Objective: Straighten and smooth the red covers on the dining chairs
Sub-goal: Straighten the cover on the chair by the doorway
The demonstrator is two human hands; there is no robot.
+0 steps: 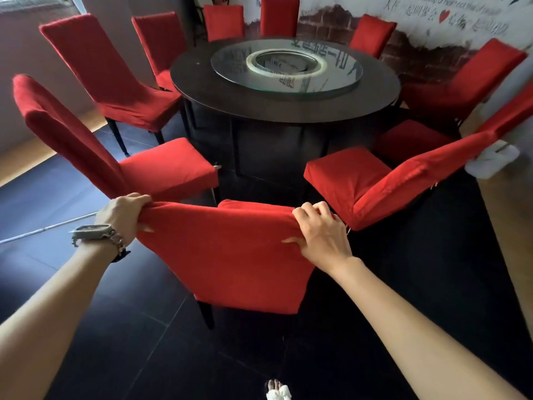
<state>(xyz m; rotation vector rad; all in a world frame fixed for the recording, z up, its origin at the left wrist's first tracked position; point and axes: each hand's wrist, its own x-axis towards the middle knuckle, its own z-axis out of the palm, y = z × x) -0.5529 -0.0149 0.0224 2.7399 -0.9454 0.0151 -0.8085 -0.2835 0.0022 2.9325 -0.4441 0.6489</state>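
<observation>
Far-right chair cover cut off, wall writing unreadable

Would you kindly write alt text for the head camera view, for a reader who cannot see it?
Seen from above, a person's left hand and right hand grip the top corners of the red cover on the nearest chair's back. Other red-covered chairs ring a round dark table with a glass turntable.

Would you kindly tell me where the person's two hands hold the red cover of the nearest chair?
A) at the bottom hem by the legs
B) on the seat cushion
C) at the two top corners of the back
C: the left hand and the right hand each grip a top corner of the red cover, with the fingers curled over its upper edge.
</observation>
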